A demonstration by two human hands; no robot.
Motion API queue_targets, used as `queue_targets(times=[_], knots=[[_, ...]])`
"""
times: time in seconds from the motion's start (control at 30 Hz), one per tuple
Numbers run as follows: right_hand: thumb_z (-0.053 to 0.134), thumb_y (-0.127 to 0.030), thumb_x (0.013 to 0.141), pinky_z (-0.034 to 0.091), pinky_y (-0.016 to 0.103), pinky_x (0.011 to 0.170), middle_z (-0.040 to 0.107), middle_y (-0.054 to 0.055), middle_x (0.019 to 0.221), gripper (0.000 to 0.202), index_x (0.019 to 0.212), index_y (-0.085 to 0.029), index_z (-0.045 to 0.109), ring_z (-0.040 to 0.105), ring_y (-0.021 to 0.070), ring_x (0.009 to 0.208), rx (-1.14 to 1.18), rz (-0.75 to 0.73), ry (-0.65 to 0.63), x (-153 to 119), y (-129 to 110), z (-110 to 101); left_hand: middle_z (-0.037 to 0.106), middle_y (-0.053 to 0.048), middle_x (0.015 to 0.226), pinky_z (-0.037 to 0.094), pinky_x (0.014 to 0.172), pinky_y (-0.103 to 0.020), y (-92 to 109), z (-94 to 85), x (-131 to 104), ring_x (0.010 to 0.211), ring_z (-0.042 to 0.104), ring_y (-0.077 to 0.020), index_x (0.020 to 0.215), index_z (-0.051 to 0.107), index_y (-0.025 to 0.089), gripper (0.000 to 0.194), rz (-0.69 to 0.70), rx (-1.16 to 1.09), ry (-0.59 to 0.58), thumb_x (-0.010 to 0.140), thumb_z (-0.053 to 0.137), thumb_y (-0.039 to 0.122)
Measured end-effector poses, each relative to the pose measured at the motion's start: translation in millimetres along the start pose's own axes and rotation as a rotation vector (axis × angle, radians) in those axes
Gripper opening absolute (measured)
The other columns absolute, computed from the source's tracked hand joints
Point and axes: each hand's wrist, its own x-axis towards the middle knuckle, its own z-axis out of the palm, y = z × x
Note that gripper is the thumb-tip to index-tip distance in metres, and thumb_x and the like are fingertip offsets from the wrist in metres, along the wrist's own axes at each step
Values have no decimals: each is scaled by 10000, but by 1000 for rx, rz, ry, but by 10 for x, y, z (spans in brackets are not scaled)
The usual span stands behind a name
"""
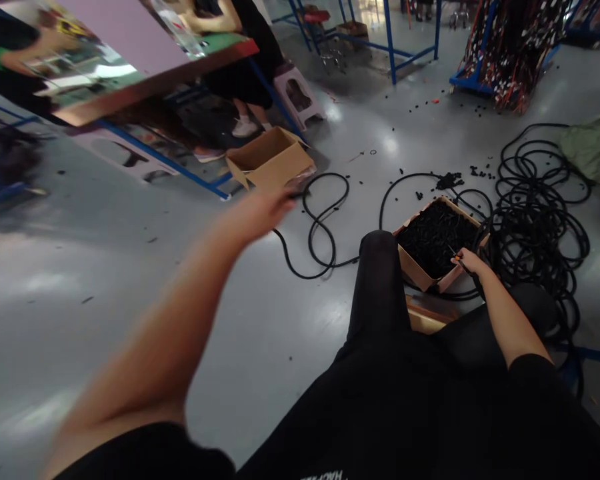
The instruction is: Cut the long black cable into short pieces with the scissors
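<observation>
Stretched out to the left, my left hand (266, 212) is smeared by motion, its fingers closed round a length of black tubing (330, 233) that loops across the floor. My right hand (471, 261) is closed on a small cutting tool (457, 257) with orange on its handle and a thin metal tip; its exact kind is unclear. That hand is over the near right edge of an open cardboard box (420, 269). Short cut black pieces (436, 233) fill the box. A dark strand runs below my right wrist, partly hidden.
A big tangle of black tubing (535, 227) lies at right. An open carton (273, 160) stands by a workbench (155, 80) where other people sit. Black scraps (450, 180) litter the floor. Farther back are a blue-framed rack (515, 53) and a white stool (300, 97).
</observation>
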Motion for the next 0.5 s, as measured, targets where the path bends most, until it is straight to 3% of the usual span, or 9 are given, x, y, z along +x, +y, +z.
queue_targets(times=[0.1, 0.2, 0.3, 0.37, 0.43, 0.5], knots=[[788, -253, 974, 440, 281, 736, 679, 23, 814, 271, 910, -240, 525, 600, 179, 798, -8, -32, -6, -23, -40, 113, 798, -159, 1304, 528, 1242, -551, 77, 808, 254, 1275, 694, -305, 1460, 706, 83, 455, 63, -2, -234, 1143, 471, 308], [819, -302, 962, 424, 276, 786, 714, 33, 921, 258, 1012, -227, 577, 618, 183, 875, 3, -46, -28, -76, -84, 183, 752, -218, 1455, 500, 1257, -492, 570, 1527, 565, 1372, 671, -319, 1604, 611, 81, 577, 167, -118, -342, 1118, 373, 282], [827, -392, 960, 417, 282, 828, 733, 43, 1046, 313, 1132, -237, 616, 641, 195, 949, 16, -33, -34, -132, -118, 163, 757, -176, 1501, 528, 1219, -477, 1249, 2020, 871, 1381, 702, -340, 1571, 663, 196, 533, 260, -260, -421, 1138, 410, 376], [787, -448, 977, 418, 293, 836, 721, 51, 1084, 355, 1201, -243, 604, 643, 209, 978, 25, 6, 5, -164, -116, 123, 788, -185, 1441, 561, 1164, -526, 1630, 2299, 1024, 1325, 735, -384, 1531, 692, 218, 499, 235, -264, -450, 1145, 445, 414], [754, -477, 974, 424, 308, 819, 693, 39, 1023, 370, 1201, -236, 589, 637, 212, 927, 66, 37, 97, -198, -95, 90, 785, -201, 1434, 561, 1163, -546, 1874, 2577, 1107, 1342, 724, -398, 1496, 699, 204, 461, 220, -279, -461, 1142, 461, 381], [739, -488, 959, 436, 319, 813, 663, 10, 956, 372, 1179, -239, 570, 621, 203, 873, 130, 56, 153, -239, -70, 84, 759, -222, 1464, 537, 1210, -546, 1981, 2818, 1124, 1405, 686, -395, 1465, 696, 172, 433, 243, -312, -474, 1132, 464, 324]])
